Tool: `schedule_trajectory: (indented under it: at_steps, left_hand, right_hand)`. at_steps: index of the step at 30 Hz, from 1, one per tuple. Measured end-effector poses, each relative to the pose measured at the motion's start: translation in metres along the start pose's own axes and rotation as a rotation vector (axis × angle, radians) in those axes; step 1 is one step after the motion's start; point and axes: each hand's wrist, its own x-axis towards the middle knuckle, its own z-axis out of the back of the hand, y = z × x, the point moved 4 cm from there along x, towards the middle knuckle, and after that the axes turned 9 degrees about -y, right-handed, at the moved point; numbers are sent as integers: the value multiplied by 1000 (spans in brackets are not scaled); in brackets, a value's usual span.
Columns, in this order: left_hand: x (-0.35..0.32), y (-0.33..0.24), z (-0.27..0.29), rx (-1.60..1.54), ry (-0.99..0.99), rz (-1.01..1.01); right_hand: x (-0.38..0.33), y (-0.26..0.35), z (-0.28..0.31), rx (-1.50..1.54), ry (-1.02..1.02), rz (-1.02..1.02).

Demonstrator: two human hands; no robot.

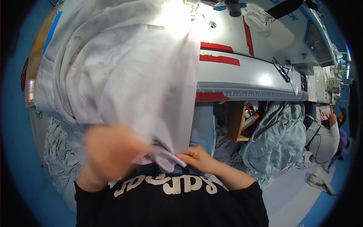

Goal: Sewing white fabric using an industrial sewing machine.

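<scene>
Hands: right hand (198, 158) pinches pale grey fabric (124, 75); blurred left hand (109, 149) grips it beside red tape strips (219, 59).

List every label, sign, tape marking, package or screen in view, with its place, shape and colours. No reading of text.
Red tape strips: two slanted bars on the grey sewing table, right of the pale fabric.
Red tape line: narrow strip running up the table toward the machine.
Ruler strip: long graduated band along the table's front edge, grey with a red end.
Bottle: small, white with orange cap, in the wooden box under the table.
Screens: none visible.
</scene>
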Motion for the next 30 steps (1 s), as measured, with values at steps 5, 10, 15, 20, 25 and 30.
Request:
schedule_trajectory:
  at_steps: [5,10,15,20,25,30]
  left_hand:
    - [-57,4,-86,326,646,30]
    - [-81,16,-105,299,709,111]
    - [-65,27,-115,203,819,220]
    - [-52,27,-110,16,1040,148]
    - [40,79,-87,-121,581,335]
    - [153,205,-88,177,-153,219]
  right_hand:
    - [-1,12,8,-203,-56,119]
    - [-3,18,5,-486,-103,386]
    - [-5,76,20,-857,117,632]
    - [16,134,62,-1122,-303,1120]
    - [45,98,55,-770,-121,1224]
    - [43,91,64,-789,-98,1133]
